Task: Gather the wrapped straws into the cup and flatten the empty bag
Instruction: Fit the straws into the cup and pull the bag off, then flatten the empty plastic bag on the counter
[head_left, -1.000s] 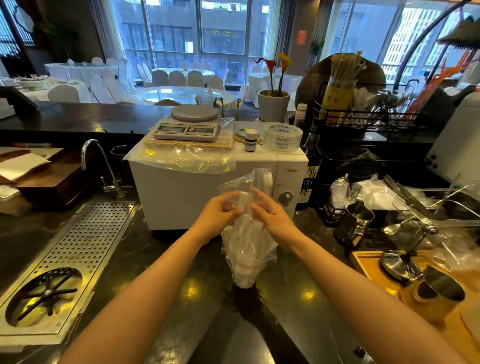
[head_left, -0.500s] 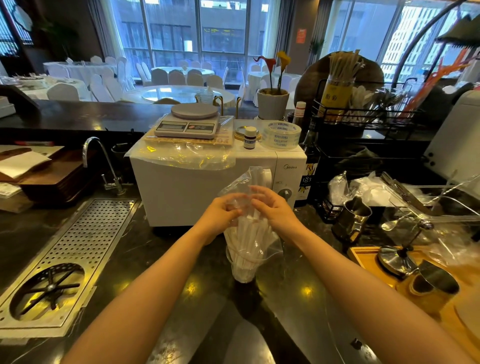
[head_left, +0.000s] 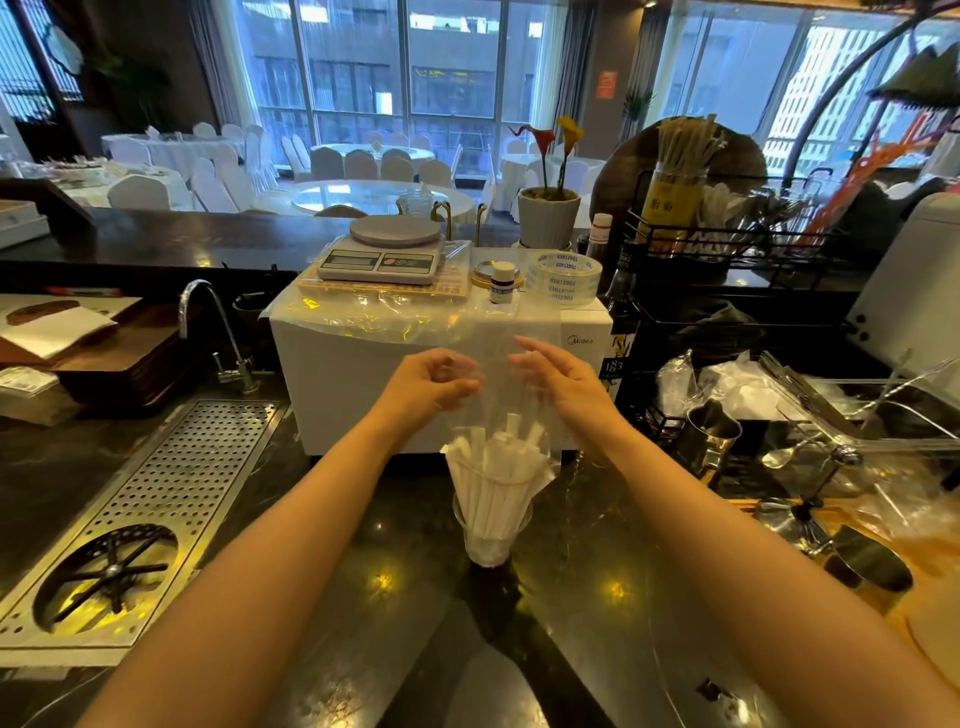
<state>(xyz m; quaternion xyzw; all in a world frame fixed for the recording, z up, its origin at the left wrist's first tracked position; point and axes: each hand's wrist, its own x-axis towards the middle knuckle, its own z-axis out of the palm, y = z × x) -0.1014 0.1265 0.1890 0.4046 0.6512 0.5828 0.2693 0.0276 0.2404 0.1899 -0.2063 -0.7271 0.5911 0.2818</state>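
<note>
Loosely, wrapped straws (head_left: 496, 467) fan from the cup (head_left: 491, 538); left hand (head_left: 434, 387) and right hand (head_left: 563, 387) pinch the clear bag (head_left: 493, 376).

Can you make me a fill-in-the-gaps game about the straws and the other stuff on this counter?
1. The wrapped straws stand in a clear ____ on the dark counter.
2. The left hand pinches the clear bag ____ the straws.
3. The potted flowers are red and ____.
Missing words: cup; above; yellow.
</note>
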